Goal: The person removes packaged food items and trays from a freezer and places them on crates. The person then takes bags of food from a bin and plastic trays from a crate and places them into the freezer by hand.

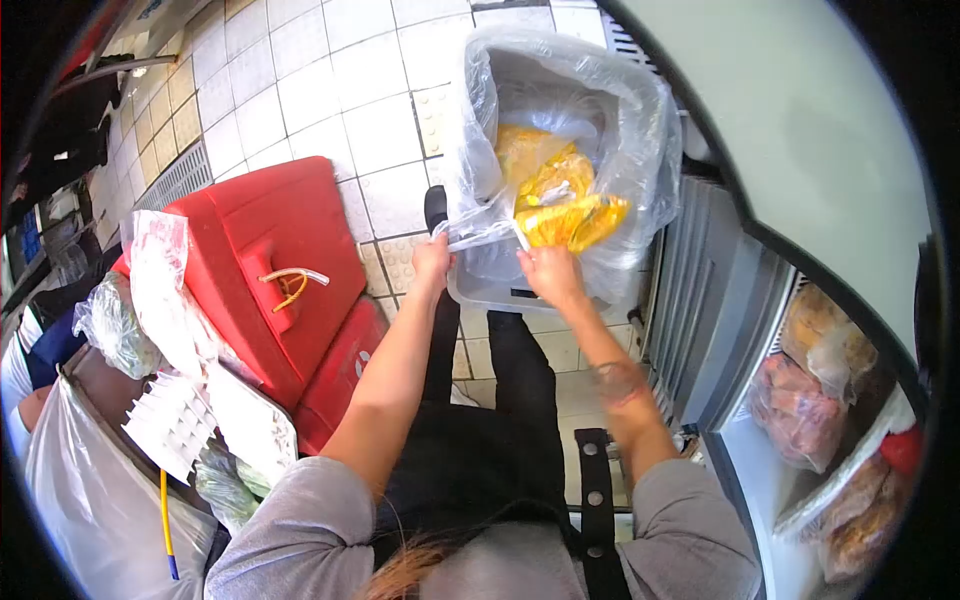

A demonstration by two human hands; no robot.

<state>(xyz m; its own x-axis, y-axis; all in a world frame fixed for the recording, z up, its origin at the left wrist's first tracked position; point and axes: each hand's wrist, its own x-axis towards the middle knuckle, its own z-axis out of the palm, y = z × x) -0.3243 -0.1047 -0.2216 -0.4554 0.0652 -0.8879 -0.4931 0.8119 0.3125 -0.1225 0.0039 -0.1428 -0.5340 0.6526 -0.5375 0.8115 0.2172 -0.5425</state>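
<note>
A clear plastic bag (640,130) lines a bin (520,290) in front of my legs, with its edges folded over the rim. My left hand (432,262) is closed on a twisted, stretched part of clear plastic at the bin's left side. Over the near part of the bin, my right hand (552,272) is closed on the lower end of a yellow packet (575,222). More yellow packaging (525,150) lies inside the lined bin, beyond the held packet.
To the left stands a red container (230,230) with a handle. White trays (170,420) and bagged greens (222,485) lie near it. At right, an open appliance holds bagged food (795,400) below a pale lid (830,130). Part of a person (25,400) shows at far left.
</note>
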